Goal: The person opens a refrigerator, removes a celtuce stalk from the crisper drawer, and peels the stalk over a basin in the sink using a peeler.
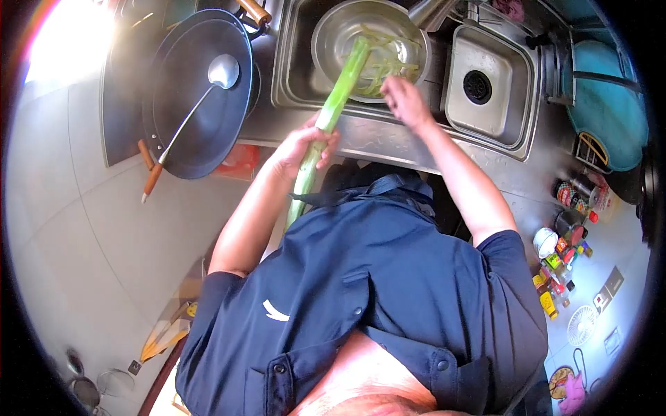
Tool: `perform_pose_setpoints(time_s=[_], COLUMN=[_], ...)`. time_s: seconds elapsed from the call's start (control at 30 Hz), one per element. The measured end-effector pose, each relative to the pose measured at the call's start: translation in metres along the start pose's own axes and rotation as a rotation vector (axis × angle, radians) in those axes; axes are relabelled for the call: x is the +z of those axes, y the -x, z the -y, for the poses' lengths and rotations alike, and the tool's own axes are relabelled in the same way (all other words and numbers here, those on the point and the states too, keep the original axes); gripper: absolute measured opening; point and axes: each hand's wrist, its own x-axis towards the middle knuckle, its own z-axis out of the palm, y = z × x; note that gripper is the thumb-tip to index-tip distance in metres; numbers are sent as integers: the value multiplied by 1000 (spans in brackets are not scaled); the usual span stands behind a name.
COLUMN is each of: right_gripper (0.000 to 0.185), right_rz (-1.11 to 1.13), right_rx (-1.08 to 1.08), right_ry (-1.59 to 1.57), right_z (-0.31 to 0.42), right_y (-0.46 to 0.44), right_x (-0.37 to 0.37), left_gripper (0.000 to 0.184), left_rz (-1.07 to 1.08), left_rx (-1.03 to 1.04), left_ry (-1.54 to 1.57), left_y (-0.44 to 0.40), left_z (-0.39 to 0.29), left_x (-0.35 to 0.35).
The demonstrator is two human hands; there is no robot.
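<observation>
Head view: the left hand [312, 147] is wrapped around a long green stalk [343, 90], its tip over the metal bowl [330, 43]. By the rim, the right hand [406, 102] curls; I can't tell whether it's holding anything.

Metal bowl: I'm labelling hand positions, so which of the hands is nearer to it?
Right. The right hand is by the near rim of the metal bowl; the left hand is farther back, gripping the green stalk.

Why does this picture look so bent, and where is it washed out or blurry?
Head view: straight lines bend and corners go black, probably from a wide lens; upper left, beyond the wok, glares white; the right hand looks slightly blurred.
</observation>
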Motion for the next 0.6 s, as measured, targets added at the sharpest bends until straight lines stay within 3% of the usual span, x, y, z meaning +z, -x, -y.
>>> perform_pose_setpoints(time_s=[0.13,0.23,0.37,0.4,0.6], right_gripper=[52,50,51,52,55], right_rz=[122,83,172,151,185], right_rx=[-302,-356,-271,-398,-385], right_ry=[98,230,226,261,364], right_z=[-3,4,8,12,5], right_y=[35,49,53,57,54], right_x=[51,69,73,72,67], left_gripper=[49,44,36,36,35], left_rz=[-21,-11,8,5,-12], left_rx=[12,18,27,25,23], left_ry=[26,6,-22,-21,-19], left_y=[-5,-6,-8,-8,-9], left_z=[-8,-12,-11,-12,-9], left_x=[1,6,7,8,10])
